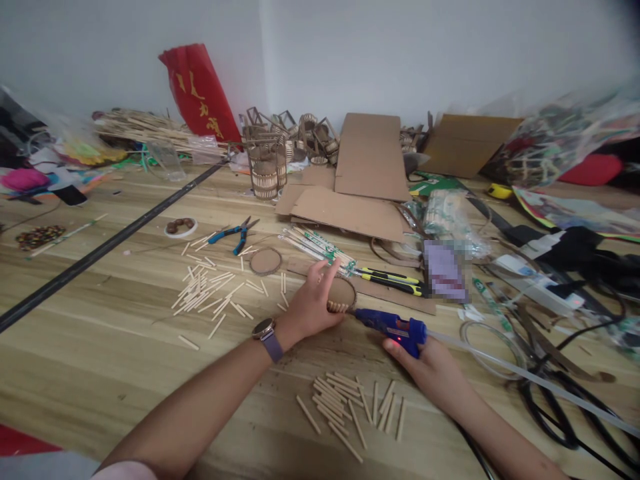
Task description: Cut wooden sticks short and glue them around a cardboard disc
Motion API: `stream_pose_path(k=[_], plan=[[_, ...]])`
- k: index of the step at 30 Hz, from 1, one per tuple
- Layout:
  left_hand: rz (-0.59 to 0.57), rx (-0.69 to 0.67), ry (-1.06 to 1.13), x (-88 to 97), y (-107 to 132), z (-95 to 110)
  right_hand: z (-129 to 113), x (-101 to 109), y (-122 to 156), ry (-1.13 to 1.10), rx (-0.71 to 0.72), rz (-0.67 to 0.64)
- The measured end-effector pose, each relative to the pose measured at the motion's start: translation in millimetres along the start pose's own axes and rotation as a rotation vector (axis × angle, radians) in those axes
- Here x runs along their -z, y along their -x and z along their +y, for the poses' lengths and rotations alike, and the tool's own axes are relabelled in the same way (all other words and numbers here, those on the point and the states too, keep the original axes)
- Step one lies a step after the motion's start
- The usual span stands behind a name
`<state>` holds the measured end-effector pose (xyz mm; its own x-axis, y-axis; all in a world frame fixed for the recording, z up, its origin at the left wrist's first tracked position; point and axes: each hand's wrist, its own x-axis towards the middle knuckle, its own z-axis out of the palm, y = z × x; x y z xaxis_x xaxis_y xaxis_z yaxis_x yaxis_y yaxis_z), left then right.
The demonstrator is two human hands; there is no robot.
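My left hand (314, 301), a watch on its wrist, is closed around a small round cardboard ring lined with short sticks (344, 297) and steadies it on the wooden table (110, 320). My right hand (434, 368) grips a blue hot glue gun (393, 327). The gun's nozzle points left and touches the ring's lower edge. A clear glue stick (500, 368) trails out of the gun's back to the right. Several short cut sticks (350, 403) lie just in front of my hands.
More cut sticks (210, 290) and a cardboard disc (265, 261) lie to the left, blue pliers (235, 234) behind them. Cardboard sheets (367, 160), finished stick baskets (265, 175), wrapped chopsticks (320, 247), a yellow-black tool (395, 280) and tangled black cables (555, 393) crowd the back and right.
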<state>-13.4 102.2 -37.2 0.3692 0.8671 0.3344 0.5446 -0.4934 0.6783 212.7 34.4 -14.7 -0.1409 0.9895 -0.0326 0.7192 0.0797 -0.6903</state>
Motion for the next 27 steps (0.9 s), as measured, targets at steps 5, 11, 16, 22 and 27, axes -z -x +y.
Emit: stream_pose_path(k=[5,11,16,22,27], plan=[[-0.005,0.008,-0.002,1.1,0.2,1.6,2.4,-2.1,0.5,-0.001,0.005,0.006],[-0.014,0.004,0.005,-0.1,0.5,2.1,8.4,-6.7,-1.2,-0.061,-0.042,0.128],[-0.027,0.005,0.002,-0.1,0.7,2.7,12.8,1.2,-7.9,-0.541,-0.253,0.131],[-0.029,-0.003,0.004,-0.4,0.8,0.4,16.9,33.8,-15.0,-1.177,-0.519,-0.007],[-0.032,-0.005,0.007,0.0,1.0,0.7,26.9,49.8,-10.8,-0.94,-0.584,-0.091]])
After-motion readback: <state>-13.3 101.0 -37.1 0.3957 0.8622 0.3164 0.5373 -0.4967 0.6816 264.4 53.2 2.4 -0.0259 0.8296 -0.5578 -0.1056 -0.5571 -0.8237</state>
